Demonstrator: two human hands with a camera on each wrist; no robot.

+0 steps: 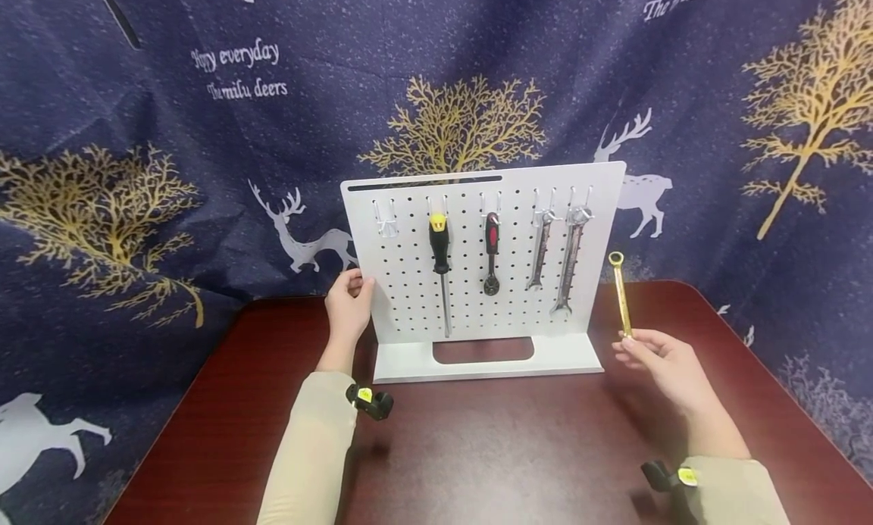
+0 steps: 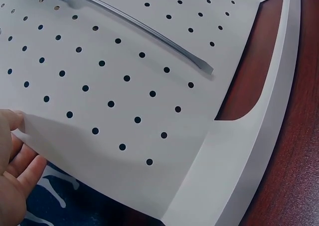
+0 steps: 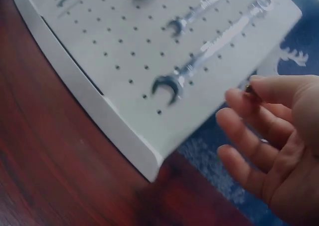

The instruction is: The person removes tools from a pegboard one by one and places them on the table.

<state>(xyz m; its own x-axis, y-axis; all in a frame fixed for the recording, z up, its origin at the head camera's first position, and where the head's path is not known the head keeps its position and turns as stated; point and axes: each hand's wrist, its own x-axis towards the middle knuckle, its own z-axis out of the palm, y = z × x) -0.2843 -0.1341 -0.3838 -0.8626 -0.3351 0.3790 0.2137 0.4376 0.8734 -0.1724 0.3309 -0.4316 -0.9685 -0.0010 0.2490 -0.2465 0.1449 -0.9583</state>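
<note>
My left hand (image 1: pixel 349 307) grips the left edge of a white pegboard (image 1: pixel 409 298), thumb on the front face and fingers behind, as the left wrist view also shows. Off the board's right side, my right hand (image 1: pixel 661 358) pinches a gold wrench (image 1: pixel 621 298) by its lower end between thumb and fingers, ring end up. The right wrist view shows only its dark end at the fingertips. On the board hang a black and yellow screwdriver (image 1: pixel 441 248), a ratchet wrench (image 1: pixel 492 245), a shorter silver combination wrench (image 1: pixel 541 248) and a longer one (image 1: pixel 570 264).
A clear hook (image 1: pixel 387 226) sits at the board's upper left. The board stands on a white base (image 1: pixel 409 364) with a cutout, on a dark red table (image 1: pixel 505 449). Behind hangs a blue cloth (image 1: pixel 307 146) printed with deer and gold trees.
</note>
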